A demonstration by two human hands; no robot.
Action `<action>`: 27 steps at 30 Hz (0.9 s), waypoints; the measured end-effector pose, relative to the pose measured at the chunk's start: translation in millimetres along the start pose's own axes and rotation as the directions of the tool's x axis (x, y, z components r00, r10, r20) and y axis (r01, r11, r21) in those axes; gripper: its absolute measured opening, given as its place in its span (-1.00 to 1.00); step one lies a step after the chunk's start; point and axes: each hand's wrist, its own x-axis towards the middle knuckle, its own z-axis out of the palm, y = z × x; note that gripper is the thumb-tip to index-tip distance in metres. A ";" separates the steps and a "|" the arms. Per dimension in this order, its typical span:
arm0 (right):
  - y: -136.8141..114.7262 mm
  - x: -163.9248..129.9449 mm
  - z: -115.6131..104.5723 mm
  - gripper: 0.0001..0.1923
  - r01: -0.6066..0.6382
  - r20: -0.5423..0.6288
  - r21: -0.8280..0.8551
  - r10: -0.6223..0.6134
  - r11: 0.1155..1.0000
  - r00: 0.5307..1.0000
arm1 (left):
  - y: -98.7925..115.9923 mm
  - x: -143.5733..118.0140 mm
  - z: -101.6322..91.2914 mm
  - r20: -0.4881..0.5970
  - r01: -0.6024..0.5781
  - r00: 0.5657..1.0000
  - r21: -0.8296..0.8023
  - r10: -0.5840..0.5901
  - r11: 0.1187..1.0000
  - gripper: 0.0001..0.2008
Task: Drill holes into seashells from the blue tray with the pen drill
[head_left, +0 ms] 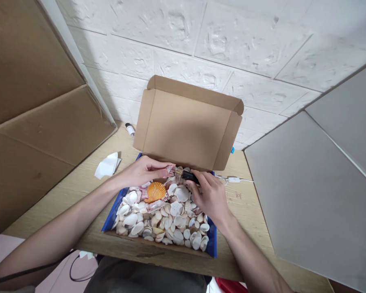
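Head view: the left hand (142,171) pinches a small pale shell (170,169) at its fingertips, and the right hand (210,194) is closed around a black-handled tool (189,176) whose tip meets that shell. Both meet over the far end of an open cardboard box (187,124) filled with seashells (167,215). An orange scallop shell (155,191) lies just below the pinch, with a white cable (236,179) beyond the right hand's knuckles.

Head view, downward, close over table (79,191)
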 end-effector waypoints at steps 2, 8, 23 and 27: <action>0.4 -0.5 0.1 -0.74 -0.003 -0.012 -0.004 0.003 1.000 1.000 | -1.5 0.1 0.0 0.003 -0.008 1.000 0.007 0.008 1.000 -0.62; 3.6 -2.5 -0.2 -0.71 0.013 -0.096 -0.021 -0.015 1.000 0.995 | -1.5 0.1 0.4 0.031 -0.019 0.999 0.038 0.018 0.999 -0.62; 2.6 -2.5 0.7 -0.67 0.059 -0.033 0.002 -0.059 0.998 0.998 | -0.3 0.0 1.7 0.028 -0.029 0.999 0.024 0.029 0.999 -0.63; 2.4 -1.9 -1.4 -0.66 0.084 -0.099 -0.013 -0.085 0.996 0.992 | 2.4 -0.4 2.5 0.049 -0.030 0.998 0.028 0.029 0.999 -0.62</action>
